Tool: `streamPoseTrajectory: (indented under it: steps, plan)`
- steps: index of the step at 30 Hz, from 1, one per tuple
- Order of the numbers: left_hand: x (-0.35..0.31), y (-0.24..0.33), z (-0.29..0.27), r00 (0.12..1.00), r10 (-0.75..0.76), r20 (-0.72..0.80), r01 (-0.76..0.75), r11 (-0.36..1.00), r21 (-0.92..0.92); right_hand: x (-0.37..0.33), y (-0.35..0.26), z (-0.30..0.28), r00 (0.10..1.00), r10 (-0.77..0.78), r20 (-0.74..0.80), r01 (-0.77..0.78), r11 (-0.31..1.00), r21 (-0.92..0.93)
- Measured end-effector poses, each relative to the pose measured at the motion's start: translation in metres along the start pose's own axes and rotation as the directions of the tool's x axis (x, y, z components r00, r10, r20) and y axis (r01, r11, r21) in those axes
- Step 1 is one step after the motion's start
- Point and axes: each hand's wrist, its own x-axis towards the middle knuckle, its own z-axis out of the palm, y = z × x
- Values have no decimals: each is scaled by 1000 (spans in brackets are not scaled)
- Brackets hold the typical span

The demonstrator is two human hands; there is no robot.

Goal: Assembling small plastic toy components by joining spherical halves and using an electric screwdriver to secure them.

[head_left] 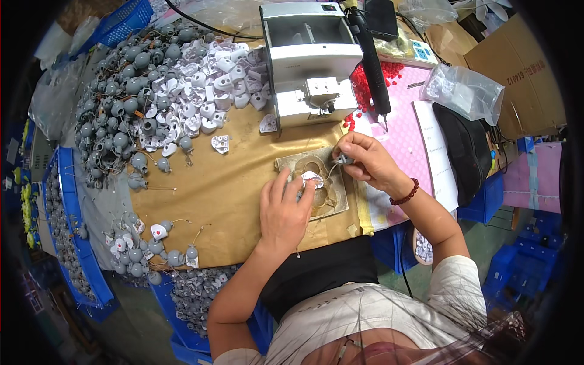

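Observation:
A metal fixture plate (333, 205) with rounded recesses lies in front of me, and a small white plastic part (312, 178) sits in its middle. My left hand (285, 210) rests on the plate's left side, fingers stretched and apart, its thumb touching the white part. Something grey shows partly under those fingers. My right hand (371, 161) is closed in a pinch around a small grey housing (344, 159) at the plate's upper right. From that housing a thin pale wire (332, 170) hangs down toward the white part.
Piles of grey round housings (115, 109) and white shells (210, 76) cover the table's far left. Beyond the plate stands a metal machine (313, 61), with a black electric screwdriver (372, 70) and red pieces (362, 91) beside it. More grey housings (155, 246) lie near left. Blue trays (76, 225) flank the table.

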Motion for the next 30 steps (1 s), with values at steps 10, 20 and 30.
streamPoseTrajectory:
  steps: [10, 20, 30]
  plan:
    - [-1, -6, 2, 999, 48, -4, -48, 998, -33, 2, -11, 18, 946, 42, 322, -48, 999, 9]
    - [1, -12, 1, 997, 63, -37, -66, 993, -94, 13, 19, 27, 809, -438, 392, 447, 26, -894]
    - [28, 5, -4, 987, -152, -58, 143, 980, -141, 9, 22, 29, 843, -422, 334, 389, 47, -920]
